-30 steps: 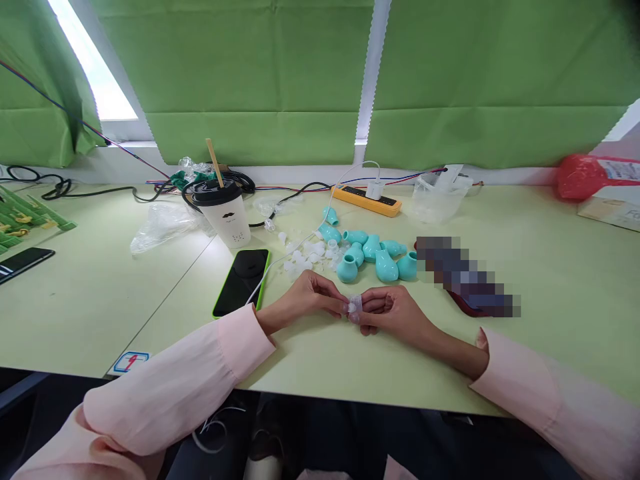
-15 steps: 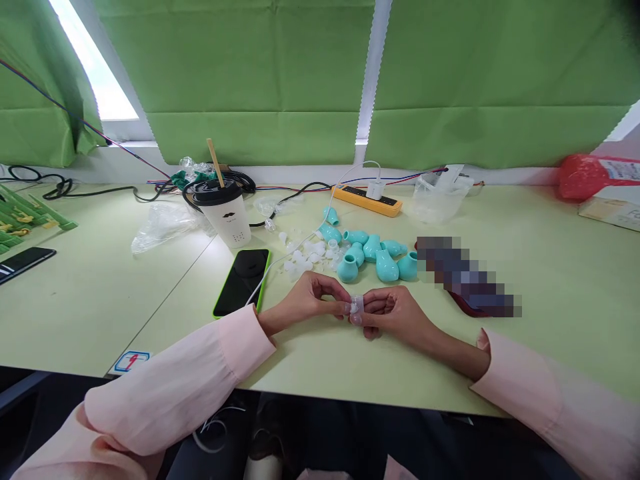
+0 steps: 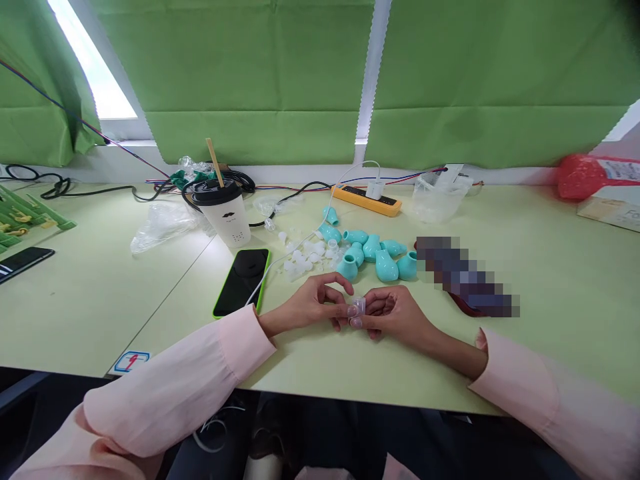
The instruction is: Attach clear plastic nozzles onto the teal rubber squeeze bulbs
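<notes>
Left hand: our left hand (image 3: 313, 303) rests on the table (image 3: 100, 300), fingertips meeting the small clear plastic piece (image 3: 357, 307) from its 9 o'clock side, the index finger lifted a little above it
Right hand: our right hand (image 3: 393, 312) pinches the same clear piece between thumb and fingers from 3 o'clock, knuckles curled
Clear piece: it sits between the two hands, just off the table near the front edge, touched by both; its exact form is too small to tell
Step in hand: we judge that we are fitting or working the clear piece with both sets of fingertips, a fine step mid-way
Next move: we judge it calls for a steady pinch on the right and a small, careful push or twist from the left, since the piece is slippery-looking and tiny
Teal parts: a cluster of teal bulb-shaped parts (image 3: 373, 253) lies at 12 o'clock of the hands, near but apart
Loose clear bits: a scatter of small clear pieces (image 3: 305, 257) lies at 11 o'clock, just beside the teal parts
Phone: a phone in a green case (image 3: 243, 280) lies flat at 10 o'clock, a white cable (image 3: 280, 263) running past its far corner
Cup: a lidded paper cup (image 3: 224, 212) with a wooden stirrer stands farther off at 10 o'clock
Power strip: an orange power strip (image 3: 366, 200) lies at 12 o'clock, well beyond the teal parts
</notes>
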`<action>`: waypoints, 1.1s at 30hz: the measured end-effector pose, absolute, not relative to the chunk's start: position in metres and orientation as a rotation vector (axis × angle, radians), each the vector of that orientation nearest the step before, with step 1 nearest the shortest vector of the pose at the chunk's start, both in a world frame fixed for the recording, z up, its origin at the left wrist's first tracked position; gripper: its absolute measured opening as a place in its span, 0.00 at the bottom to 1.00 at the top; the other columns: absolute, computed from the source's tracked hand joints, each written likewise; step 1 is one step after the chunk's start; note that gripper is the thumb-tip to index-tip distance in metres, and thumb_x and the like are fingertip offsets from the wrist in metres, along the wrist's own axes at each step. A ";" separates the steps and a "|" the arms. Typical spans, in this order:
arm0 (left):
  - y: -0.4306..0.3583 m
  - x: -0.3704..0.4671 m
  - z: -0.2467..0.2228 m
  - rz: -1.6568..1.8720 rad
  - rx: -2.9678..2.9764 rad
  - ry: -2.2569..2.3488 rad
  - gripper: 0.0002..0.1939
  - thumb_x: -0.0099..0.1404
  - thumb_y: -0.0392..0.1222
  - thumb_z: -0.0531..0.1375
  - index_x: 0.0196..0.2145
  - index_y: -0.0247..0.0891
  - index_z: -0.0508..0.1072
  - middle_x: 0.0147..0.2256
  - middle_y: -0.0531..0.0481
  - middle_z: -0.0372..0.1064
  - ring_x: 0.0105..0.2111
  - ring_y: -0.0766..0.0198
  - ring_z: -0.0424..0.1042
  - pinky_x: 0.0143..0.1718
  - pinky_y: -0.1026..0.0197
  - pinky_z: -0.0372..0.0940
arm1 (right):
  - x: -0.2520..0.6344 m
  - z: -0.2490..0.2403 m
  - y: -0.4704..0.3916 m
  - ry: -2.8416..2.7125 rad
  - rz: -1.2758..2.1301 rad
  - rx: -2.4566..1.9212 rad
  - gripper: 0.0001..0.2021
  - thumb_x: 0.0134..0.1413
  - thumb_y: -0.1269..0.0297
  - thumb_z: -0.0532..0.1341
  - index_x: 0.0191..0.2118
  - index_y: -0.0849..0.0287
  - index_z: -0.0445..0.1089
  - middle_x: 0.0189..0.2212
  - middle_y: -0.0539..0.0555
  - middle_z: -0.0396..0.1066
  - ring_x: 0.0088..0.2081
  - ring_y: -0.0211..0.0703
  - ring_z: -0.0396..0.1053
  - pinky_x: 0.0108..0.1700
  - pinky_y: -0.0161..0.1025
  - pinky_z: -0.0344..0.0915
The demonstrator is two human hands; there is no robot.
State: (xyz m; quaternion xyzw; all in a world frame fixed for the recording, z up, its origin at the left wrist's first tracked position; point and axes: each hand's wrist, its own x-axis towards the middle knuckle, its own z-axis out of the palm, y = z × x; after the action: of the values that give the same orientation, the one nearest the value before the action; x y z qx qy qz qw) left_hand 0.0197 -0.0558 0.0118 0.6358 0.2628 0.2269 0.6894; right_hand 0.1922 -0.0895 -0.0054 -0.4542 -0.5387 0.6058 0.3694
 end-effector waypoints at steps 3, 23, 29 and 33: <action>-0.056 0.019 0.013 0.455 1.420 0.566 0.18 0.54 0.44 0.58 0.41 0.32 0.63 0.21 0.52 0.64 0.19 0.71 0.63 0.20 0.67 0.62 | 0.193 -0.003 -0.089 -1.402 1.603 -1.126 0.12 0.30 0.64 0.67 0.23 0.63 0.66 0.18 0.50 0.70 0.17 0.31 0.63 0.19 0.29 0.60; -0.062 0.021 0.012 0.477 1.664 0.664 0.20 0.56 0.48 0.55 0.42 0.31 0.65 0.21 0.54 0.61 0.18 0.74 0.57 0.17 0.70 0.55 | 0.194 -0.007 -0.089 -1.455 1.660 -1.078 0.12 0.29 0.62 0.67 0.25 0.62 0.71 0.20 0.51 0.70 0.20 0.33 0.65 0.24 0.33 0.63; -0.043 0.017 0.030 0.875 2.259 1.023 0.20 0.57 0.50 0.52 0.45 0.36 0.62 0.32 0.48 0.60 0.32 0.64 0.60 0.32 0.61 0.60 | 0.197 0.004 -0.088 -1.381 1.512 -1.022 0.11 0.33 0.65 0.65 0.29 0.60 0.69 0.31 0.54 0.69 0.32 0.39 0.65 0.30 0.35 0.63; -0.029 0.022 0.023 0.840 2.669 1.182 0.24 0.55 0.51 0.55 0.48 0.37 0.61 0.40 0.43 0.55 0.39 0.57 0.55 0.42 0.52 0.57 | 0.200 0.004 -0.086 -1.461 1.427 -0.981 0.10 0.33 0.66 0.65 0.28 0.59 0.70 0.31 0.51 0.62 0.33 0.38 0.61 0.31 0.34 0.62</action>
State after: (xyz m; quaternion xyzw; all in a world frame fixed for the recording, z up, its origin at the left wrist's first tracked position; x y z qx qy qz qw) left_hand 0.0224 -0.0287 0.0229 0.8775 0.3887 0.2762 0.0517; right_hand 0.2002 -0.0864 0.0038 -0.3921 -0.5839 0.5704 0.4242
